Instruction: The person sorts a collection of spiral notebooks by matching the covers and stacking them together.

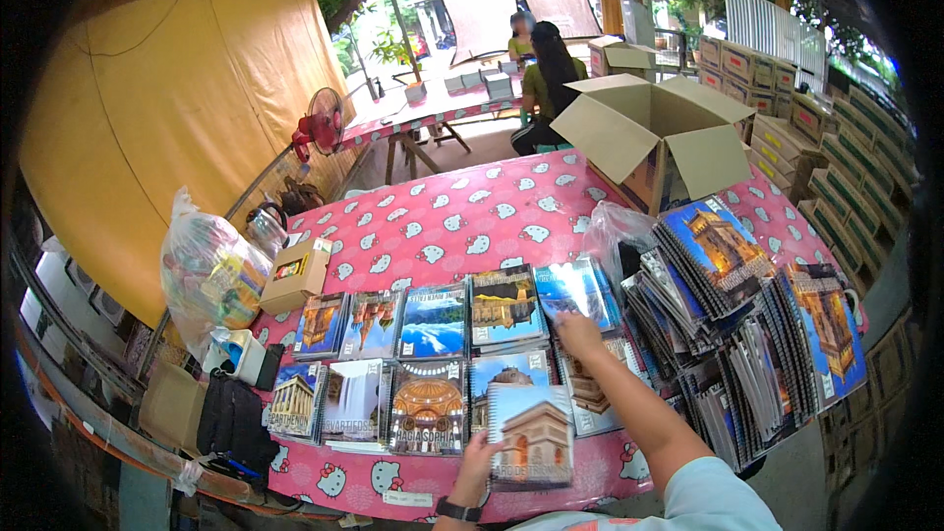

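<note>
My left hand (479,457), with a dark band on its wrist, grips the left edge of a spiral notebook with a stone arch on its cover (531,433). This notebook is held over the near row of stacks and partly hides a notebook with a domed building (511,371). Farther right, my right hand (578,332) reaches across to a blue-covered notebook (568,290) at the right end of the far row, its fingers closed at the near edge. Two rows of notebook stacks lie before me, among them a blue-sky landscape cover (433,322) and an ornate dome interior (428,406).
Piled spiral notebooks (718,334) crowd the table's right side, near an open carton (678,152). A filled plastic bag (211,261) and a small box (295,273) stand left on the pink patterned tablecloth (433,206). Beyond are a red fan (320,123), two people and stacked cartons (747,69).
</note>
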Tool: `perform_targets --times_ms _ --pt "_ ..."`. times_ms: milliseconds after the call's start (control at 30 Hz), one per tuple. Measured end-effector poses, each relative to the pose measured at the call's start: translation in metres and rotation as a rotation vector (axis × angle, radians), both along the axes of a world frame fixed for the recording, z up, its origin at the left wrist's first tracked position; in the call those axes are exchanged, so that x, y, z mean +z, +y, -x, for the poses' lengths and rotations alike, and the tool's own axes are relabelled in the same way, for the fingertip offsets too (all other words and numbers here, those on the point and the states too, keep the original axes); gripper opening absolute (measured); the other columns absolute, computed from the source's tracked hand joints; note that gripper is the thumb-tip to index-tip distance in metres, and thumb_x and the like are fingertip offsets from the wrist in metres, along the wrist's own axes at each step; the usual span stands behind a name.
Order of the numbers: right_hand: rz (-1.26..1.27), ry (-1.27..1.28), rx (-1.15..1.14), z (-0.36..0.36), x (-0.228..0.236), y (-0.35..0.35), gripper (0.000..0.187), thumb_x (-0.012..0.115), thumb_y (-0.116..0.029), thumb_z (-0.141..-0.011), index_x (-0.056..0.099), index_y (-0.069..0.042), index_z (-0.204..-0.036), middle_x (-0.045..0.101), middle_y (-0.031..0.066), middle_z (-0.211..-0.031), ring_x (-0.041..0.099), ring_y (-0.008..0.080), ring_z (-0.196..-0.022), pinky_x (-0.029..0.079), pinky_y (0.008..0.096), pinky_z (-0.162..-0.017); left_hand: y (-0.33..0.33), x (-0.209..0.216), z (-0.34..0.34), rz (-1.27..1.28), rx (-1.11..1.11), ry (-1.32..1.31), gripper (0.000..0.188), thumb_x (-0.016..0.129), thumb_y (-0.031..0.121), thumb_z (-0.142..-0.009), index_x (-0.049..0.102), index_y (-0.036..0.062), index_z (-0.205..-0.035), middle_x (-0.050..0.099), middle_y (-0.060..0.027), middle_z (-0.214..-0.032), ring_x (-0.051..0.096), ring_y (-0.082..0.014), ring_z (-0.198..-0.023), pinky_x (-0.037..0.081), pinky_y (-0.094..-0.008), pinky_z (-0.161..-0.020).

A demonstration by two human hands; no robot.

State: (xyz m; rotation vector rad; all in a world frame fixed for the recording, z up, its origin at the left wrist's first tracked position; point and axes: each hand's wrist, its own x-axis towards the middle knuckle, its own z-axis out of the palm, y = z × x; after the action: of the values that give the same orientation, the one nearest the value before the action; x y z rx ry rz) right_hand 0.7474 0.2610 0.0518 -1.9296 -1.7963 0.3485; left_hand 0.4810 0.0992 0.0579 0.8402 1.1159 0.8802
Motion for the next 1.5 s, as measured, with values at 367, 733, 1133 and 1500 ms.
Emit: perform_targets --times_ms 367,733,1133,1500 --pt "0.140 0.391 0.542 0.063 0.087 -0.134 0.037 0.058 -0.030 -0.078 0.060 -0.005 -0.105 0.060 0.0161 -0.101 0.054 0.0291 -0.100 0.041 0.0358 -0.086 0.016 -0.023 0.036 0.033 -0.005 -0.223 0.038 0.060 0.013 -0.080 0.045 0.0010 -0.112 0.056 -0.0122 -0.105 0.058 -0.0206 -0.088 0.049 -0.0351 -0.077" --pt "-0.039 -0.295 0.325 0.132 0.007 -0.187 0.066 0.064 -0.012 -0.069 0.037 -0.020 -0.129 0.034 0.0085 -0.136 0.026 0.0311 -0.127 0.022 0.0528 -0.100 -0.090 -0.026 0.189 0.063 0.159 -0.020 0.051 0.070 -0.002 -0.066 0.046 0.0000 -0.111 0.058 -0.0088 -0.100 0.056 -0.0190 -0.091 0.045 -0.0321 -0.081" --pt "0.049 0.367 0.847 0.216 0.052 -0.234 0.043 0.059 -0.028 -0.080 0.052 -0.002 -0.113 0.053 0.0165 -0.114 0.050 0.0305 -0.107 0.038 0.0388 -0.093 -0.104 -0.041 0.230 0.333 0.300 -0.408 0.032 0.052 0.016 -0.087 0.047 -0.0015 -0.113 0.056 -0.0080 -0.103 0.055 -0.0183 -0.088 0.043 -0.0300 -0.080" --pt "-0.054 -0.527 0.037 0.182 -0.002 0.038 0.064 0.063 -0.040 -0.071 0.044 -0.003 -0.119 0.040 0.0144 -0.129 0.036 0.0305 -0.121 0.034 0.0453 -0.095 -0.114 -0.031 0.253 0.168 0.393 0.182 0.033 0.065 0.005 -0.075 0.052 -0.0019 -0.104 0.060 -0.0058 -0.091 0.056 -0.0158 -0.078 0.045 -0.0296 -0.072"
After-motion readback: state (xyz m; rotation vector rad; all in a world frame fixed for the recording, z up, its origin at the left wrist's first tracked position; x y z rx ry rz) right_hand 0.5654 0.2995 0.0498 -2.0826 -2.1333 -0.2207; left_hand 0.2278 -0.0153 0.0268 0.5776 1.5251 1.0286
